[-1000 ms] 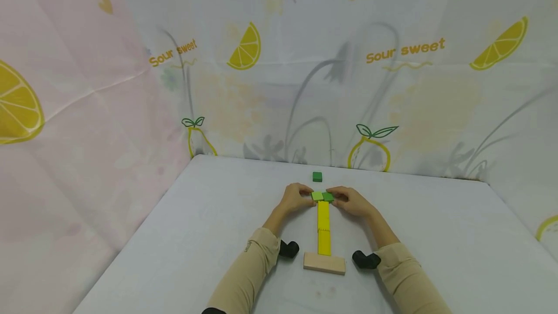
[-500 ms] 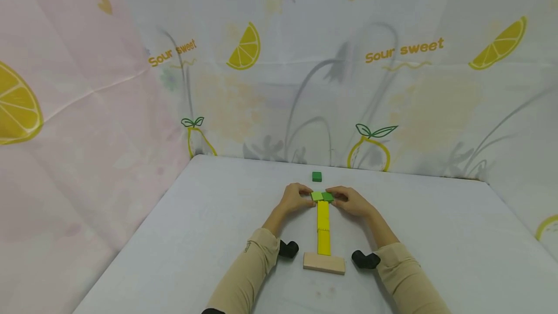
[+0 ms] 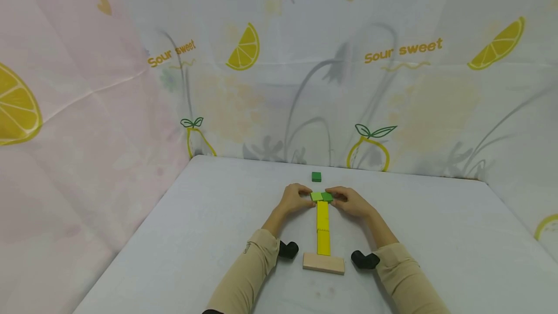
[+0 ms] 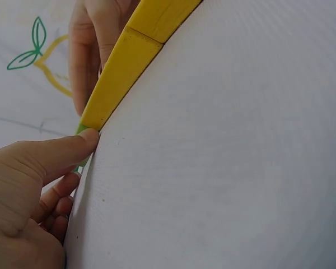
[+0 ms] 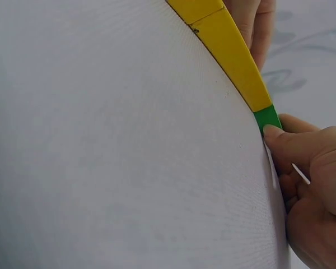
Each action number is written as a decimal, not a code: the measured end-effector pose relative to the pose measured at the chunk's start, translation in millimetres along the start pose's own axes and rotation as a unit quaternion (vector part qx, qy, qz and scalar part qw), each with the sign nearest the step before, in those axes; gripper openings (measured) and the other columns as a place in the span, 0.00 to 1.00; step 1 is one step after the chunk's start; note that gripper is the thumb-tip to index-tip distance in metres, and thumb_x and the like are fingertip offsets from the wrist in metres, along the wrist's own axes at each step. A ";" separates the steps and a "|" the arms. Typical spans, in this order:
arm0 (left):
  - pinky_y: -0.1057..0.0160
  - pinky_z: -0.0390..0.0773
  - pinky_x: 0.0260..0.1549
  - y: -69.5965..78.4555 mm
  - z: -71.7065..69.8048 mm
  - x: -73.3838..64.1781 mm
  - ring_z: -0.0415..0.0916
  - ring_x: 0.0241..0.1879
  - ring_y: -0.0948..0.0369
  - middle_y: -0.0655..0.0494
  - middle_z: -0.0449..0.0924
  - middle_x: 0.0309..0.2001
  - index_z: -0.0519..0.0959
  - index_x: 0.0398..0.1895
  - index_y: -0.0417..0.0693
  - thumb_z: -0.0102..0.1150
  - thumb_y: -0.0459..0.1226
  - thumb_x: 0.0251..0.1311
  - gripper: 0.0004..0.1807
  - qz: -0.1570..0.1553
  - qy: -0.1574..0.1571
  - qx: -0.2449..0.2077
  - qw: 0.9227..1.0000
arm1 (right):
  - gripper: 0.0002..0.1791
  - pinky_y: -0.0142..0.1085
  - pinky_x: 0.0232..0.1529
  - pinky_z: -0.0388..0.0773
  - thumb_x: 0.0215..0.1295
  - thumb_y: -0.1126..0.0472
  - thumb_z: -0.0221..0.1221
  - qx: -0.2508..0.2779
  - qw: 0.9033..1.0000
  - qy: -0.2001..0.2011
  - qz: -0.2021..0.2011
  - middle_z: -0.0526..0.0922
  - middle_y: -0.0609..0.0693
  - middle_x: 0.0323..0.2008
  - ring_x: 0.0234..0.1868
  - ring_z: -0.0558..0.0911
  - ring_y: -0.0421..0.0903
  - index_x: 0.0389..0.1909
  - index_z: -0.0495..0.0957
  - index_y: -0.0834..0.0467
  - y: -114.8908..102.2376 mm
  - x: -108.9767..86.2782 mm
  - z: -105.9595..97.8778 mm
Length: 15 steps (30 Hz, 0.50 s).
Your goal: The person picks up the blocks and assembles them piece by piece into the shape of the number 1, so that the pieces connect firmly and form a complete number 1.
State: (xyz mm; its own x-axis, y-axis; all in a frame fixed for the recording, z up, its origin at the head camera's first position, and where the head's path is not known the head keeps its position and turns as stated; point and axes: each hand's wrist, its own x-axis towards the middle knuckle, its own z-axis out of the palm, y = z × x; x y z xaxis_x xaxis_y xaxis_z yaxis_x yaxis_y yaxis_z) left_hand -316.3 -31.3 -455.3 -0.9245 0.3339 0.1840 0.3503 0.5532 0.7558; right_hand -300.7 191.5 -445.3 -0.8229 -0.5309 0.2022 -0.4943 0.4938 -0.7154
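Two small flat blocks, one light green (image 3: 316, 196) and one darker green (image 3: 327, 197), lie side by side across the far end of a yellow strip in the head view. Two yellow blocks (image 3: 323, 215) laid end to end form that strip. From the left side my left hand (image 3: 294, 198) pinches the light green block between thumb and fingers. My right hand (image 3: 354, 202) does the same with the darker green block from the right. In the right wrist view, the thumb (image 5: 273, 132) presses on the near face of this green block (image 5: 266, 116).
A pale wooden plank (image 3: 323, 263) lies crosswise at the near end of the yellow strip. Beyond the hands sits another dark green block (image 3: 316, 177). Black devices (image 3: 365, 259) stick out at both wrists over the white table (image 3: 174, 236). A lemon-printed cloth (image 3: 279, 86) hangs behind.
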 end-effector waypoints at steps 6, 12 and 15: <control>0.60 0.73 0.44 0.1 -0.2 -0.3 0.75 0.41 0.55 0.47 0.82 0.39 0.84 0.41 0.37 0.73 0.37 0.42 0.20 0.007 0.005 -0.002 1.000 | 0.20 0.53 0.53 0.69 0.61 0.72 0.57 -0.005 1.000 -0.001 -0.003 0.75 0.68 0.53 0.51 0.74 0.61 0.55 0.72 0.73 1.3 0.9 -1.2; 0.60 0.73 0.44 0.7 0.0 -0.5 0.75 0.41 0.54 0.46 0.82 0.39 0.83 0.41 0.36 0.73 0.37 0.42 0.21 0.008 0.006 -0.001 1.000 | 0.20 0.52 0.53 0.70 0.61 0.71 0.57 -0.007 1.000 -0.003 -0.005 0.75 0.67 0.53 0.51 0.75 0.61 0.55 0.72 0.73 1.1 0.4 -1.5; 0.60 0.73 0.44 0.4 -0.2 -1.1 0.75 0.42 0.54 0.46 0.82 0.40 0.83 0.41 0.37 0.73 0.37 0.42 0.21 0.005 0.005 -0.001 1.000 | 0.20 0.53 0.53 0.69 0.61 0.73 0.56 -0.008 1.000 -0.001 -0.009 0.75 0.69 0.53 0.51 0.74 0.62 0.54 0.71 0.74 -2.6 -0.9 -0.3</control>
State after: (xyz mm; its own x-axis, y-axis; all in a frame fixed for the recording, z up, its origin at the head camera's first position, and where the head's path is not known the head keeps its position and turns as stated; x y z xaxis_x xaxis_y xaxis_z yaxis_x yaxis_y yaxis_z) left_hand -315.2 -31.6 -455.1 -0.9223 0.3315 0.1988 0.3598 0.5482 0.7550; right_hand -298.8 190.9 -443.4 -0.8132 -0.5413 0.2136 -0.5137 0.4953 -0.7005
